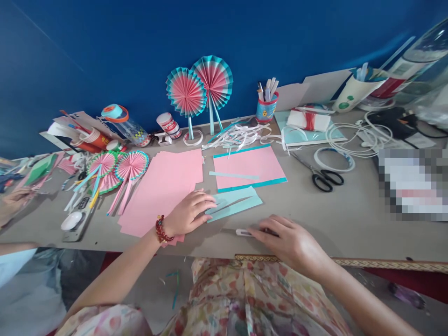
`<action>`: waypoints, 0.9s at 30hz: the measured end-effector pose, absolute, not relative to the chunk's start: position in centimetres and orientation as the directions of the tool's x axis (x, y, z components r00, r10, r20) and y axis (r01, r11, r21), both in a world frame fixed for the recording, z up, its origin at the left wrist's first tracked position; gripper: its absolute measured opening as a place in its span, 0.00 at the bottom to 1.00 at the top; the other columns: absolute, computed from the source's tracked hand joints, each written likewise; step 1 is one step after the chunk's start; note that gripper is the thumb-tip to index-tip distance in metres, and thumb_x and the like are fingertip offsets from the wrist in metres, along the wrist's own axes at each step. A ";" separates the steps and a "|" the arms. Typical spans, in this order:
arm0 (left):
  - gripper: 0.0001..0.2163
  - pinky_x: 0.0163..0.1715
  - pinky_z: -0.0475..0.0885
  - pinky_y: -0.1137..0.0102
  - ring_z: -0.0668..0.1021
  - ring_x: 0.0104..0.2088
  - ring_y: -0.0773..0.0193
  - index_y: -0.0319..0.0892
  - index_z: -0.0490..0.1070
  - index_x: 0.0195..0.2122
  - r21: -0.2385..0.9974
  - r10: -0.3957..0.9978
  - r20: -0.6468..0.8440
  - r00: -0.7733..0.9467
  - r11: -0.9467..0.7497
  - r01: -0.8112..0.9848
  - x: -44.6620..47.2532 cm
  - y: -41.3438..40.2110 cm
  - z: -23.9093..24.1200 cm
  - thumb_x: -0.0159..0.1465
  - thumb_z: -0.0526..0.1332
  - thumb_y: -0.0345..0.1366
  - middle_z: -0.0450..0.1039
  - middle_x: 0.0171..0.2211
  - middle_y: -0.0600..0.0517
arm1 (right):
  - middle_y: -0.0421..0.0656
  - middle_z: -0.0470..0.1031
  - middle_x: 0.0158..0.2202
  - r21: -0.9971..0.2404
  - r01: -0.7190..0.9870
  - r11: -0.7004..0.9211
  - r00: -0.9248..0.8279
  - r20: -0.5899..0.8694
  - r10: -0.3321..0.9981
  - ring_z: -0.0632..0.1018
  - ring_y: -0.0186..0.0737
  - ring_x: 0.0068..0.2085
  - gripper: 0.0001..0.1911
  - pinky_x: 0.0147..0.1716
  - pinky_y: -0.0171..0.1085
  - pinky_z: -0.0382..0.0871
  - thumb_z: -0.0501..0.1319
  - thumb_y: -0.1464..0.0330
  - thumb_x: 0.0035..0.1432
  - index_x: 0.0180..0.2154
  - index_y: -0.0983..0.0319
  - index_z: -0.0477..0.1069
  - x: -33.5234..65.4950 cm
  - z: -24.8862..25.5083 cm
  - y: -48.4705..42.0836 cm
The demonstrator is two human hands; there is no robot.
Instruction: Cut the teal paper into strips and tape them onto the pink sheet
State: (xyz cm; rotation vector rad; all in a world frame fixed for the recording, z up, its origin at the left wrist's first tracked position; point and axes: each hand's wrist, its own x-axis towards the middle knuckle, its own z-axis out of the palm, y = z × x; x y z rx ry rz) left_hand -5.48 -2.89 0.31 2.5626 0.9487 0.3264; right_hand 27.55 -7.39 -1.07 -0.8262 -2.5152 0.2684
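Scene is lit brightly & evenly, approx. from above. Soft shadows are cast on the grey table surface (350,214) under left hand (191,212) & right hand (290,242), toward near edge. Far edge is bowed by wide-angle lens. Clear plastic bottle (423,51) at far right corner is smeared; left edge is blurred; a patch by right edge is pixelated.

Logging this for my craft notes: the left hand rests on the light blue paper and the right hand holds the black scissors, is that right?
Not quite. The head view shows the left hand on the light blue paper, but the right hand lies over a small white tool; the black scissors lie apart, untouched.
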 end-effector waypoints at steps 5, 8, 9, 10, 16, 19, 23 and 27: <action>0.15 0.49 0.69 0.58 0.73 0.46 0.54 0.42 0.70 0.42 0.339 0.774 0.081 0.628 -0.614 0.713 -3.9 -4.4 0.0 0.67 0.61 0.49 0.72 0.44 0.46 | 0.46 0.75 0.38 -0.388 0.587 0.711 -0.586 0.402 0.703 0.74 0.39 0.37 0.15 0.37 0.36 0.70 0.54 0.74 0.68 0.51 0.59 0.75 30.6 -1.6 -7.2; 0.08 0.47 0.69 0.61 0.73 0.44 0.58 0.42 0.70 0.38 0.363 0.783 0.090 0.616 -0.601 0.712 -3.5 -4.5 0.1 0.70 0.58 0.40 0.73 0.41 0.48 | 0.46 0.76 0.39 -0.413 0.595 0.689 -0.559 0.403 0.725 0.74 0.39 0.37 0.15 0.37 0.37 0.70 0.54 0.74 0.68 0.50 0.59 0.76 31.0 -2.2 -7.3; 0.07 0.48 0.68 0.61 0.74 0.43 0.59 0.42 0.71 0.38 0.364 0.777 0.091 0.623 -0.608 0.705 -3.5 -4.4 0.2 0.71 0.57 0.38 0.73 0.40 0.48 | 0.46 0.76 0.38 -0.415 0.598 0.686 -0.555 0.403 0.728 0.74 0.39 0.37 0.15 0.37 0.37 0.71 0.54 0.73 0.68 0.50 0.58 0.76 31.0 -2.3 -7.3; 0.07 0.49 0.68 0.62 0.74 0.43 0.59 0.42 0.71 0.38 0.362 0.771 0.094 0.630 -0.616 0.700 -3.5 -4.3 0.3 0.71 0.56 0.36 0.74 0.40 0.49 | 0.46 0.76 0.38 -0.417 0.600 0.683 -0.551 0.403 0.731 0.74 0.39 0.37 0.16 0.38 0.37 0.71 0.54 0.73 0.68 0.50 0.58 0.76 31.0 -2.4 -7.4; 0.07 0.46 0.70 0.64 0.76 0.39 0.61 0.43 0.70 0.36 0.325 0.815 0.139 0.562 -0.574 0.751 -3.1 -3.2 0.8 0.70 0.54 0.32 0.75 0.37 0.51 | 0.47 0.75 0.39 -0.432 0.572 0.698 -0.551 0.428 0.716 0.74 0.39 0.37 0.17 0.38 0.36 0.71 0.53 0.75 0.67 0.50 0.60 0.76 31.1 -2.3 -7.3; 0.07 0.47 0.70 0.64 0.76 0.39 0.62 0.43 0.69 0.36 0.324 0.836 0.153 0.528 -0.547 0.772 -3.0 -3.0 1.1 0.71 0.54 0.32 0.74 0.37 0.51 | 0.47 0.75 0.39 -0.450 0.559 0.696 -0.542 0.437 0.718 0.74 0.39 0.38 0.17 0.38 0.36 0.71 0.53 0.76 0.67 0.51 0.61 0.75 31.3 -2.3 -7.3; 0.06 0.47 0.71 0.65 0.77 0.40 0.62 0.44 0.69 0.36 0.378 0.865 0.158 0.476 -0.498 0.780 -3.3 -3.0 1.5 0.71 0.55 0.33 0.74 0.37 0.51 | 0.47 0.75 0.40 -0.498 0.544 0.676 -0.527 0.424 0.737 0.74 0.39 0.38 0.17 0.38 0.36 0.71 0.54 0.75 0.67 0.52 0.60 0.75 31.5 -2.6 -7.2; 0.05 0.43 0.72 0.68 0.77 0.38 0.64 0.43 0.70 0.37 0.421 0.898 0.190 0.396 -0.439 0.794 -3.9 -2.6 1.3 0.71 0.56 0.34 0.75 0.36 0.52 | 0.46 0.75 0.40 -0.530 0.525 0.666 -0.522 0.418 0.744 0.74 0.39 0.37 0.17 0.37 0.36 0.71 0.55 0.75 0.66 0.52 0.59 0.75 31.6 -2.7 -7.2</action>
